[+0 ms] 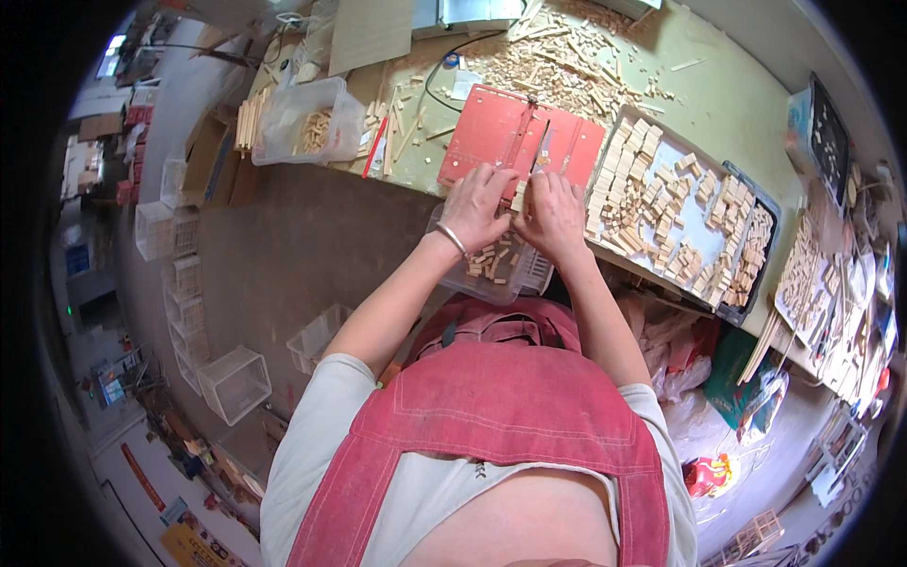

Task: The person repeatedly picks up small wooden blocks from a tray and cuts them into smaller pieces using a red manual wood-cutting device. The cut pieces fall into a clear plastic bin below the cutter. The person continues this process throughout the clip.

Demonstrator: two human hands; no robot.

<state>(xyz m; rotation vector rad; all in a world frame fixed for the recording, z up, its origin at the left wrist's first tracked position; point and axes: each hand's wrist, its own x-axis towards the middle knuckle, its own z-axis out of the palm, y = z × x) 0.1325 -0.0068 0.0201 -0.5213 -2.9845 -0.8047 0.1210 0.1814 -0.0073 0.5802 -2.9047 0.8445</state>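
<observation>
My left hand (477, 203) and my right hand (553, 213) meet at the front of a red board (480, 128) with a metal strip and a narrow blade (543, 142). Both hands have their fingers curled around a small pale wooden block (519, 197) between them. Just beneath them is a translucent plastic container (512, 283) with loose small wooden pieces (487, 264). Right of the board stands a wide tray (713, 163) holding rows and loose piles of small wooden blocks (624, 170).
On the green workbench (746, 123) lie wood scraps (567, 52) and a clear bin of sticks (335, 94). More trays and sticks (808, 293) are at the right. Plastic crates (236, 383) stand on the floor at left. Bags (732, 378) lie below the bench.
</observation>
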